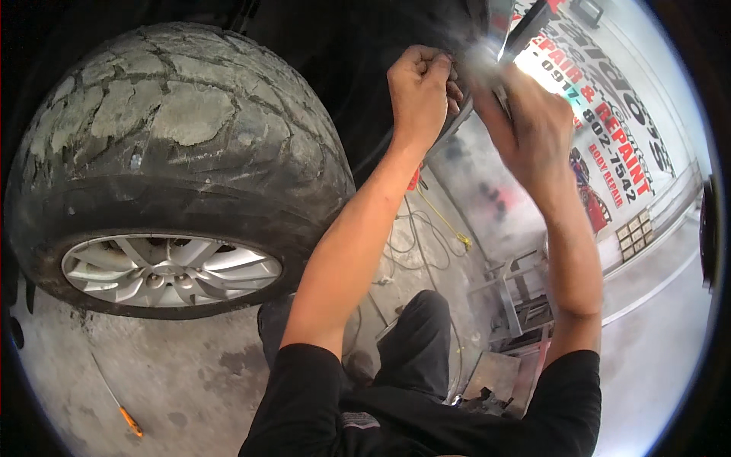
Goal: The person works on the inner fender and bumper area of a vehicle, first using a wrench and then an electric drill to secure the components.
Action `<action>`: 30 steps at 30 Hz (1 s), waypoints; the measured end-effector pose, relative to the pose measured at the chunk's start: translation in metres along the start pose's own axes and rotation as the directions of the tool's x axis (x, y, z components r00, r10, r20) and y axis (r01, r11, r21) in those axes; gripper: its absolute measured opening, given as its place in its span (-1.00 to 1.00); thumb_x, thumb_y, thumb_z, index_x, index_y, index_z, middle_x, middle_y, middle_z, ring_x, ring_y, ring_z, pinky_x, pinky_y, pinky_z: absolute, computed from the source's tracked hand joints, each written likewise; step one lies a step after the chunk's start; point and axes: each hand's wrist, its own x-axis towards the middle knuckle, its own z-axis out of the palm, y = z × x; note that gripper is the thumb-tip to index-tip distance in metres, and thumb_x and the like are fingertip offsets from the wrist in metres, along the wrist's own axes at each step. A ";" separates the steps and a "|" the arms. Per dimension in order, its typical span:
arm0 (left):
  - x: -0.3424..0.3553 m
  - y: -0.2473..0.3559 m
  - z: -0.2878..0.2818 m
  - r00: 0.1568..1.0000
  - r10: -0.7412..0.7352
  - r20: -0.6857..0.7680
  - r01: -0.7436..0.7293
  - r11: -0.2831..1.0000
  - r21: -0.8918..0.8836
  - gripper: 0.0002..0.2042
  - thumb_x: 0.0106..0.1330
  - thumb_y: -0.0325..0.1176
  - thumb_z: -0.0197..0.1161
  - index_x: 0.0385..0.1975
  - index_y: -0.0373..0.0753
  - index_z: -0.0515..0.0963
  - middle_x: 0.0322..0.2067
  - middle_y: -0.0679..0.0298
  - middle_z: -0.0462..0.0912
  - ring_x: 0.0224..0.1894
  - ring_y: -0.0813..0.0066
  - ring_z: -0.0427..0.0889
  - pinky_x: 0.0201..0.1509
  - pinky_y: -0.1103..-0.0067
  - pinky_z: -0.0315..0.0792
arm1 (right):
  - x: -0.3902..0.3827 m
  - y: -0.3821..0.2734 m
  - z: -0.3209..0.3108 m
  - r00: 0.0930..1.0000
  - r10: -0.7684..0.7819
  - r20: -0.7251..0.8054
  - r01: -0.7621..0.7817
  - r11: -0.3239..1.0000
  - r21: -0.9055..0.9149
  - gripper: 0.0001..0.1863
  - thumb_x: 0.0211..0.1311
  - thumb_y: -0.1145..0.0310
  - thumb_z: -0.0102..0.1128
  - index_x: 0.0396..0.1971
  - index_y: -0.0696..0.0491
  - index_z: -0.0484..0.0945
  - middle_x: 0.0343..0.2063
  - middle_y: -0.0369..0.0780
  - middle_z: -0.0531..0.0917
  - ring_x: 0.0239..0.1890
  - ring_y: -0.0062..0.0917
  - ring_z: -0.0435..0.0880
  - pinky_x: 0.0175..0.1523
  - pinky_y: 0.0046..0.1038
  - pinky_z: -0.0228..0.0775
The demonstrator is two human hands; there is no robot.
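My left hand [422, 95] is raised under the dark wheel arch [358, 84] of a vehicle. Its fingers are curled with thumb and forefinger pinched together; whatever is between them is hidden. Just to its right, my right hand [533, 126] reaches up to the edge of the bodywork, smeared by motion and glare. Whether it grips anything does not show. A large, worn tyre [194, 126] with a dusty, cracked tread stands to the left of my arms, mounted on a silver spoked wheel [171, 276].
An orange-handled screwdriver [129, 420] lies on the concrete floor at lower left. Dark cable [413, 228] and a yellow cord [449, 221] trail across the ground behind my arms. A metal frame [518, 301] stands at right, below a printed banner [594, 141] on the wall.
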 end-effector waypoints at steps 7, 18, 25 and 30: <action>0.008 -0.006 0.000 0.987 -0.104 0.119 0.120 0.984 -0.132 -0.84 0.45 -0.48 0.17 -0.40 -0.39 0.55 -0.57 0.26 0.57 -0.66 0.58 0.57 -0.69 0.63 0.37 | 0.122 0.002 0.028 0.940 -0.083 0.331 0.145 0.975 -0.167 -0.87 0.21 0.48 0.20 -0.48 0.22 0.60 -0.46 0.05 0.70 -0.34 -0.03 0.75 -0.23 -0.12 0.61; 0.019 -0.021 -0.006 0.954 -0.229 0.193 0.268 0.941 -0.206 -0.89 0.43 -0.45 0.31 -0.26 -0.38 0.57 -0.49 0.22 0.58 -0.56 0.48 0.56 -0.60 0.58 0.33 | 0.166 0.052 0.087 0.785 -0.315 0.534 0.464 0.869 -0.170 -0.87 0.14 0.45 0.22 -0.42 0.20 0.67 -0.43 0.01 0.73 -0.22 -0.05 0.77 -0.07 -0.16 0.64; 0.015 -0.007 -0.008 0.989 0.132 0.071 -0.131 0.991 -0.018 -0.94 0.33 -0.63 0.21 -0.37 -0.45 0.61 -0.51 0.14 0.67 -0.66 0.51 0.56 -0.66 0.55 0.36 | 0.073 -0.002 0.022 0.960 -0.240 0.146 0.264 0.948 -0.175 -0.85 0.29 0.40 0.34 -0.21 0.08 0.59 -0.46 -0.12 0.63 -0.49 -0.14 0.64 -0.38 -0.23 0.46; 0.011 -0.001 0.011 0.998 0.003 0.070 -0.005 1.000 0.027 -0.93 0.33 -0.63 0.26 -0.28 -0.50 0.64 -0.41 0.14 0.72 -0.51 0.48 0.68 -0.53 0.57 0.54 | -0.043 0.020 -0.006 0.997 -0.068 -0.025 0.067 0.997 -0.039 -0.63 0.03 0.61 0.42 -0.11 0.13 0.59 -0.32 -0.13 0.69 -0.40 -0.30 0.71 -0.32 -0.33 0.54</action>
